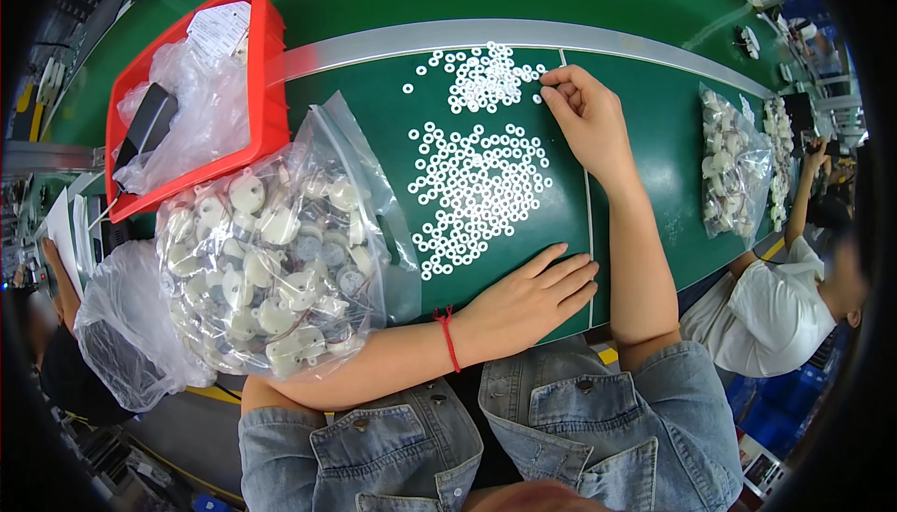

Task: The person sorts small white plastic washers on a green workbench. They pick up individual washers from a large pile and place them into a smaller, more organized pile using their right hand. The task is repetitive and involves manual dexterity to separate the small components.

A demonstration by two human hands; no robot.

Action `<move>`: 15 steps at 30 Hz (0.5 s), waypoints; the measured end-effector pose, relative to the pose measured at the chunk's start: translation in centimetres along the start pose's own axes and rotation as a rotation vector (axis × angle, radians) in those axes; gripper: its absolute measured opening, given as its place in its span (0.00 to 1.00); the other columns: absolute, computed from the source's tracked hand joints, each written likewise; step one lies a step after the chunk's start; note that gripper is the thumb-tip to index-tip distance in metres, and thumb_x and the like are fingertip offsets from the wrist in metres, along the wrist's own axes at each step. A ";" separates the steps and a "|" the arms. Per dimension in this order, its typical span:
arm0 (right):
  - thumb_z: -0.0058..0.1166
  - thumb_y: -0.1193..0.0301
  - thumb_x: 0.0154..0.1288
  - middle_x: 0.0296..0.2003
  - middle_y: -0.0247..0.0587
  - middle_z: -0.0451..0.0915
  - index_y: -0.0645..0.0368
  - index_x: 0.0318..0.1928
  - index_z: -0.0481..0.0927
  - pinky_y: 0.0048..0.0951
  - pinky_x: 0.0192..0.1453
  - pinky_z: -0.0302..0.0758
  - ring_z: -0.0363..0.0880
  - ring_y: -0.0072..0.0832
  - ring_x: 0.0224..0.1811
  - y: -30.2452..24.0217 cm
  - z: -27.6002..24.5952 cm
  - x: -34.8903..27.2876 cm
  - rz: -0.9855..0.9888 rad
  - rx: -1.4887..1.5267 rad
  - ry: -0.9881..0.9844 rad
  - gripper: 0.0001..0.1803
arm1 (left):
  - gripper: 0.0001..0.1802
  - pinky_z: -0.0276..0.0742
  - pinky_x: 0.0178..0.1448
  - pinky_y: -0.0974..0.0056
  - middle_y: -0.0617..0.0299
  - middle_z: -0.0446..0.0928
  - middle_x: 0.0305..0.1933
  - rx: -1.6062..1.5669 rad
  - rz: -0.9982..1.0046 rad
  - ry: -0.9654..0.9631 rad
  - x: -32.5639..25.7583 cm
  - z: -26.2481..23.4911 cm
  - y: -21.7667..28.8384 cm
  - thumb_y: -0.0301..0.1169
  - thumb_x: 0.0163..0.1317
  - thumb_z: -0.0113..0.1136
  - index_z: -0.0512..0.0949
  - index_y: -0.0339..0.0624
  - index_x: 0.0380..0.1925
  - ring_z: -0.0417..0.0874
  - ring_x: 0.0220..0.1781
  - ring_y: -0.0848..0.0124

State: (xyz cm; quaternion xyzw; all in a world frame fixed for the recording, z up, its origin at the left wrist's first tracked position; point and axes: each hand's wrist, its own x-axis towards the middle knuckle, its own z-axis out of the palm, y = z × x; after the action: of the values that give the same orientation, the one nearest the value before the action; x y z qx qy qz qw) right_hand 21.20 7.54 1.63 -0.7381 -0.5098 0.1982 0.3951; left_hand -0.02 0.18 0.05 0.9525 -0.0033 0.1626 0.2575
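Nearest me: my denim garment (383, 437), sleeves ending above the elbows. My left hand (528, 302) lies palm down on the green work surface (645, 241) at its near edge, fingers stretched to the right and slightly spread, nothing seen in it. Red cord bracelet (448, 339) on that wrist. Left of it, by my forearm, a big clear bag of off-white parts (271, 264); an emptier clear plastic bag (131, 325) beside that, further left.

Just beyond my left hand, the larger group of small white rings (481, 180), loose, mostly one layer. Well to the right, another clear bag of parts (732, 171); a co-worker in a white shirt (771, 306) further right.

Farther out, my right hand (590, 124), fingers curled, thumb and index tips close together at the right edge of the smaller, denser ring pile (491, 78); can't tell if a ring is pinched. Far left, red bin (271, 106) with crumpled plastic (192, 92) and a black object (148, 120) inside. Metal rail (392, 40) runs behind the smaller pile.
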 end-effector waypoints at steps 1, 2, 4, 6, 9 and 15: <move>0.63 0.75 0.70 0.26 0.34 0.79 0.66 0.43 0.85 0.26 0.31 0.70 0.71 0.20 0.25 0.0 0.0 0.0 -0.004 -0.006 -0.001 0.07 | 0.25 0.59 0.83 0.50 0.53 0.73 0.73 0.000 -0.001 0.000 0.0 0.0 0.0 0.31 0.68 0.55 0.77 0.40 0.65 0.69 0.78 0.61; 0.62 0.75 0.70 0.27 0.34 0.79 0.66 0.44 0.85 0.26 0.32 0.70 0.71 0.20 0.26 0.0 0.0 0.0 -0.008 -0.011 -0.001 0.07 | 0.25 0.59 0.83 0.50 0.53 0.73 0.73 0.000 0.001 -0.002 0.0 0.0 0.0 0.31 0.68 0.55 0.77 0.40 0.65 0.70 0.78 0.61; 0.62 0.75 0.69 0.29 0.34 0.79 0.64 0.43 0.85 0.25 0.32 0.69 0.71 0.19 0.27 0.1 -0.1 -0.1 -0.047 -0.020 -0.015 0.06 | 0.25 0.59 0.83 0.50 0.54 0.73 0.73 0.000 0.004 -0.007 0.0 -0.1 0.0 0.31 0.68 0.55 0.77 0.40 0.65 0.70 0.78 0.61; 0.63 0.76 0.69 0.30 0.34 0.79 0.63 0.44 0.86 0.25 0.33 0.69 0.71 0.19 0.27 0.1 -0.5 -0.2 -0.089 -0.029 -0.109 0.06 | 0.25 0.59 0.83 0.50 0.54 0.73 0.73 -0.001 0.001 -0.004 0.0 -0.2 0.0 0.31 0.68 0.55 0.77 0.40 0.65 0.70 0.78 0.61; 0.63 0.77 0.69 0.32 0.32 0.77 0.63 0.44 0.86 0.23 0.33 0.67 0.67 0.17 0.27 -0.3 -1.5 -0.5 -0.109 0.000 -0.283 0.05 | 0.25 0.59 0.83 0.50 0.54 0.73 0.73 -0.007 -0.006 -0.002 0.0 -0.2 -0.1 0.31 0.68 0.55 0.77 0.40 0.65 0.70 0.78 0.61; 0.64 0.78 0.67 0.31 0.34 0.77 0.60 0.44 0.88 0.27 0.32 0.68 0.68 0.20 0.26 -0.1 0.0 -0.5 -0.115 0.082 -0.087 0.07 | 0.25 0.59 0.83 0.50 0.54 0.73 0.73 -0.001 -0.005 -0.002 0.1 -0.3 0.0 0.31 0.68 0.55 0.77 0.40 0.65 0.70 0.78 0.61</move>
State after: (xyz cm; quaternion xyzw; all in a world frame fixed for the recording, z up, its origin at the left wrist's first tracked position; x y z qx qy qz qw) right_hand 20.94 7.06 1.69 -0.6814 -0.5594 0.2281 0.4133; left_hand -0.04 0.30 0.36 0.9526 -0.0011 0.1609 0.2584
